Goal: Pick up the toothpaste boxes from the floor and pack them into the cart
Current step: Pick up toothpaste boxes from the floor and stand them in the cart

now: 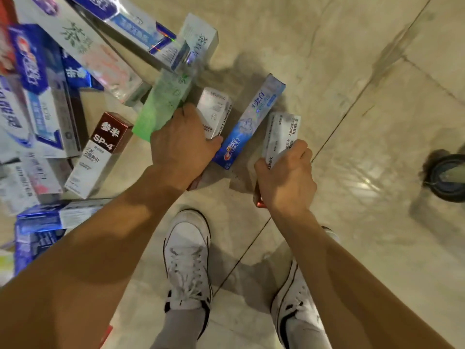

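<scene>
My left hand (181,142) grips a white toothpaste box (214,109) and a green one (161,107) together above the floor. My right hand (286,180) holds a white and grey box (281,132), and a red box end (259,200) shows under its palm. A blue Crest box (251,122) lies on the tiles between both hands. To the left, several more boxes lie in a heap, among them a red and white SP-4 box (100,152). The cart cannot be made out for certain.
Beige floor tiles (352,71) stretch to the right. A dark round wheel or caster (448,177) stands at the right edge. My two white sneakers (187,260) are planted below the hands. More blue boxes (40,222) lie at the lower left.
</scene>
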`<state>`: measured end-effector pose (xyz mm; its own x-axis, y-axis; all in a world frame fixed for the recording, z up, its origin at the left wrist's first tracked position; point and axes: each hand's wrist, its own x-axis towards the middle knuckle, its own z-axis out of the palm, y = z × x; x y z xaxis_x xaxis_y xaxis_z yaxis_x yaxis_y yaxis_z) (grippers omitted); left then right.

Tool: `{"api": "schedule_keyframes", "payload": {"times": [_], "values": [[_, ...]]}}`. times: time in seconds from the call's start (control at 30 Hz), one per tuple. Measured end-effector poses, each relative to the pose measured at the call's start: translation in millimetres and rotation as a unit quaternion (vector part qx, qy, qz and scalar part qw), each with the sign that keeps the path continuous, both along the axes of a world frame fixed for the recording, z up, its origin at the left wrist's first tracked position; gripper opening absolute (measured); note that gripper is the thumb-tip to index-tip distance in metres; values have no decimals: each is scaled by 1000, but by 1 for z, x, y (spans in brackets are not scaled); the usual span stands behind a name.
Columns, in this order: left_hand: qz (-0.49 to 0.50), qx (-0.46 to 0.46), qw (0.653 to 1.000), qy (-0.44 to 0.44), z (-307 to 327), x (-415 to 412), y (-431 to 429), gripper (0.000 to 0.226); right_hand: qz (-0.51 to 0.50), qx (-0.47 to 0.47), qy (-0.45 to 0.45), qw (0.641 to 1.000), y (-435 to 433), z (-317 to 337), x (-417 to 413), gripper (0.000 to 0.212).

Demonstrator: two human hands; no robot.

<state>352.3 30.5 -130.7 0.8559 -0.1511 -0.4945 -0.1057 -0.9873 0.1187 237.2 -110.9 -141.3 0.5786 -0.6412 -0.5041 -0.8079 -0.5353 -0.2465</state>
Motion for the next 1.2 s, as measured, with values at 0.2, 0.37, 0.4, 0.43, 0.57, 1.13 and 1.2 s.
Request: {"api": "schedule_keyframes", "payload": {"times": [0.2, 0.37, 0.4, 0.43, 0.57, 1.13, 1.2], "values": [[-44, -4, 998, -52, 117, 16, -11, 68, 30, -30, -38, 998, -27, 115, 15, 55], [-50, -8, 995, -84, 287, 38, -33, 64, 44, -26, -75, 996, -62, 282, 43, 55], [-53, -9, 994, -91, 329, 40, -37, 61, 49, -28, -80, 995, -67, 321, 49, 57], [-55, -7, 993, -100, 372, 42, -39, 60, 54, -25, -84, 995, -70, 362, 54, 59], [-63, -2, 991, -114, 548, 43, -42, 63, 84, -13, -112, 990, -72, 532, 69, 61], [-156, -38, 969, -187, 995, -16, -75, 69, 60, -69, -151, 984, -99, 983, -17, 78], [-194, -48, 960, -194, 1012, -22, -93, 68, 18, -76, -137, 987, -109, 999, -36, 76]]}}
